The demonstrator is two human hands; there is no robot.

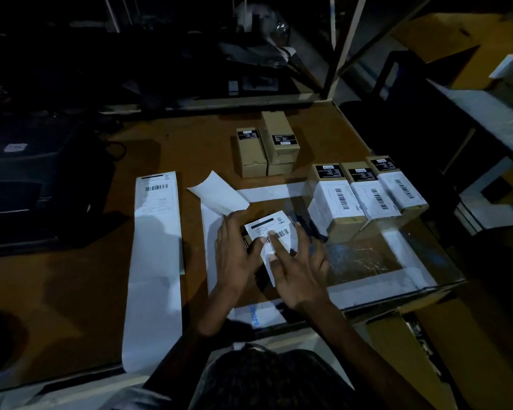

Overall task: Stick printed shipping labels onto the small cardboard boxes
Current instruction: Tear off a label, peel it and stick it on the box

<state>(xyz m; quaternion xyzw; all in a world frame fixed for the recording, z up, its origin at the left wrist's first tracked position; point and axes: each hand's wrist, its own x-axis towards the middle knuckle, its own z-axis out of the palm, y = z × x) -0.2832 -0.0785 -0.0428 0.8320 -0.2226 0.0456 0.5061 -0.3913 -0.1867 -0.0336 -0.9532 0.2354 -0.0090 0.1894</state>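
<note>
The small cardboard box (251, 242) near the desk's (80, 279) front edge is mostly hidden under both hands, and dim light blurs its sides. A shipping label (274, 229) lies across its top. The left hand (237, 253) curls round the box's left side and grips it; the right hand (299, 267) presses spread, straight fingers on the label. Three labelled boxes (365, 196) stand by the right edge, two unlabelled boxes (267, 146) toward the back. A label strip (156, 261) lies left.

dim, underexposed – edges sink to black, wide-angle bend, soft blur
</note>
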